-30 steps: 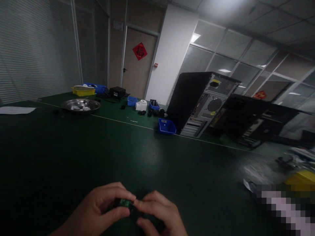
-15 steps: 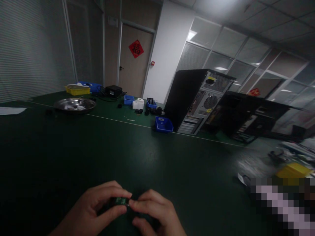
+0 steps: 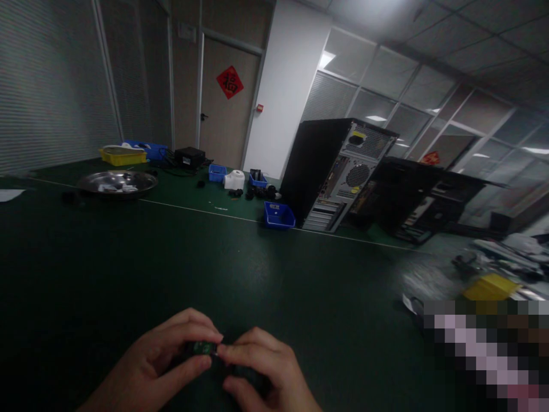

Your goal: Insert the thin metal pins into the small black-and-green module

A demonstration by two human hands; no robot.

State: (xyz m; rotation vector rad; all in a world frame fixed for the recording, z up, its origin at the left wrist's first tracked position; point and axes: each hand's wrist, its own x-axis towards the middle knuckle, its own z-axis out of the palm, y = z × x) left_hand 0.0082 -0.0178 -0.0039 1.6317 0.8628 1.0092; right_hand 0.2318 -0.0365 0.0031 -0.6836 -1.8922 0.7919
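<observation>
We pinch a small green circuit part (image 3: 201, 347) btwn both hands at 6 o'clock, low over the dark green table (image 3: 128, 257). Left hand (image 3: 165, 357) grips it w/ thumb & fingers; right hand (image 3: 263, 366) closes fingertips on its right end. Blue bin (image 3: 278, 216) & black PC tower (image 3: 338, 171) sit at 1 o'clock, well apart.

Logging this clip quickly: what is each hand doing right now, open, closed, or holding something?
Left hand: closed, pinching a small green part.
Right hand: closed, fingertips gripping the same part from the other side.
</observation>
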